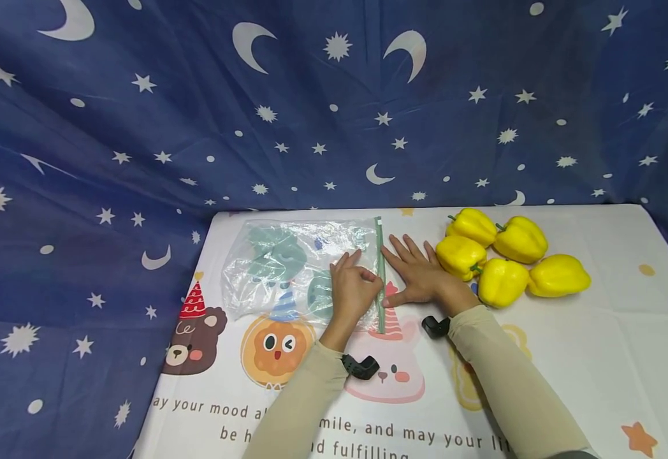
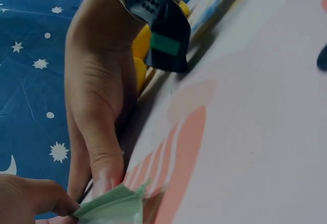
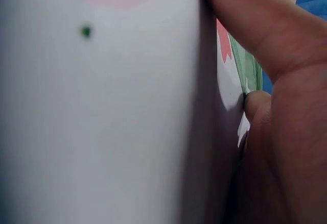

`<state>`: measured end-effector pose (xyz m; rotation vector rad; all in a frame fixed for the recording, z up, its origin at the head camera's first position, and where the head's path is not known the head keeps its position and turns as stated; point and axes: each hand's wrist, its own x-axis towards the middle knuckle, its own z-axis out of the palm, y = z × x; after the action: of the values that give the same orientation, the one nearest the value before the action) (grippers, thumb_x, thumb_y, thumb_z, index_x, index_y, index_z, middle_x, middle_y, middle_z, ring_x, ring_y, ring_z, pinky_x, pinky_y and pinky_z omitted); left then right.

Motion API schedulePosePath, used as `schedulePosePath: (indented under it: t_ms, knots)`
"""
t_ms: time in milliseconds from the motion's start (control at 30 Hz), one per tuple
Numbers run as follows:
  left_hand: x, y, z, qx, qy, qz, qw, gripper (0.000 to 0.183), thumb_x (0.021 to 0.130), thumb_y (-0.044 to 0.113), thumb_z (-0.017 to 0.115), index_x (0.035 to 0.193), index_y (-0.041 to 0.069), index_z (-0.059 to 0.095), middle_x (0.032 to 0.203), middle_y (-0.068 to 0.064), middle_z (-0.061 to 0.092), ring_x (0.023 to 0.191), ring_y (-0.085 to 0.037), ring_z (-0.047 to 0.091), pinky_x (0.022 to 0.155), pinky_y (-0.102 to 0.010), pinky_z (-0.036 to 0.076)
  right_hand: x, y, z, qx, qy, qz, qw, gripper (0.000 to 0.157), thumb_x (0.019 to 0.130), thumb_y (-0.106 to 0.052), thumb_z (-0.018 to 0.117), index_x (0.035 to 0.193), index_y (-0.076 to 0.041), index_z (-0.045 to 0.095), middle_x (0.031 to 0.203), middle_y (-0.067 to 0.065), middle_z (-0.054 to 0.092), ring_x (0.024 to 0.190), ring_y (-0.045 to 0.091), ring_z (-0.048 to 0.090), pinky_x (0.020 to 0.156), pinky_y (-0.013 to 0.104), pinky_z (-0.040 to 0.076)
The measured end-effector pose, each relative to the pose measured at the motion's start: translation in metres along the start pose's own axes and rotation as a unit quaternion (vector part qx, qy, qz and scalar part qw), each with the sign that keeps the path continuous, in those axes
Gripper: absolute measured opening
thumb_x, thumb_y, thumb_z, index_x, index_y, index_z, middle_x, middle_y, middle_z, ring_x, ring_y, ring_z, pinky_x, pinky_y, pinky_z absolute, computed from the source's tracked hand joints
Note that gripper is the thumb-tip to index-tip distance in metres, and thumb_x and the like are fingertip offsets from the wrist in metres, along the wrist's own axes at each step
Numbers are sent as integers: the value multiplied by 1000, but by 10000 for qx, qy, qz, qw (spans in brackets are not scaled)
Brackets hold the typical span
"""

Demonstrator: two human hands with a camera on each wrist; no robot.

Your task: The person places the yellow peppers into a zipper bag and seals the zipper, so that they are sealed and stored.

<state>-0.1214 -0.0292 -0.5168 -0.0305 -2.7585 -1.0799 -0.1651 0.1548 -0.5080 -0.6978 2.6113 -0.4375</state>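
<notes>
A clear zip bag (image 1: 271, 255) lies flat on the table, its green-edged opening (image 1: 381, 317) facing right. My left hand (image 1: 352, 290) is over the bag's right part, with thumb and forefinger pinching the green edge. In the left wrist view that green edge (image 2: 113, 204) lifts at the pinched spot. My right hand (image 1: 417, 274) is spread on the table just right of the bag, fingers straight, thumb and fingertips close by the green edge. It holds nothing. The right wrist view shows its fingers (image 3: 301, 101) close up beside the table surface.
Several yellow bell peppers (image 1: 503, 280) sit in a group right of my right hand. The table wears a white printed cloth (image 1: 598, 357) with cartoon animals and lettering. A dark blue curtain (image 1: 334, 153) with moons and stars hangs behind and at the left.
</notes>
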Motion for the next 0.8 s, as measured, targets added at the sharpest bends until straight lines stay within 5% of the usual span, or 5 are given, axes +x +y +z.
schedulePosePath:
  t_ms: [133, 267, 567, 800]
  knots:
    - [-6, 0, -8, -362, -94, -114, 9992, 6, 75, 8, 77, 71, 5, 77, 143, -16, 62, 143, -41, 45, 121, -66, 26, 1, 0, 0, -26, -20, 31, 10000, 125, 71, -81, 69, 166, -27, 8, 173, 4, -9, 159, 33, -13, 123, 65, -14]
    - [-14, -3, -15, -458, 29, -278, 9986, 8, 81, 9, 76, 76, 3, 77, 134, -12, 67, 133, -37, 50, 115, -50, 39, 1, 0, -1, 51, -54, 49, 10000, 125, 71, -80, 71, 166, -26, 8, 173, 5, -9, 159, 34, -13, 122, 65, -14]
    - [-23, -14, -27, -707, 34, -334, 9969, 8, 91, 11, 74, 86, 7, 73, 76, -4, 70, 67, -12, 60, 63, -23, 49, -1, -1, -4, 24, -97, 94, 9999, 127, 70, -81, 71, 166, -27, 7, 173, 5, -10, 159, 33, -14, 122, 65, -15]
    - [-22, -30, -34, -1801, -488, -428, 9815, 3, 92, 9, 74, 94, 11, 74, 84, -3, 76, 73, -8, 65, 66, -20, 54, -1, -1, -4, -3, -125, 92, 9999, 127, 71, -81, 71, 166, -26, 7, 173, 5, -10, 159, 34, -13, 122, 65, -14]
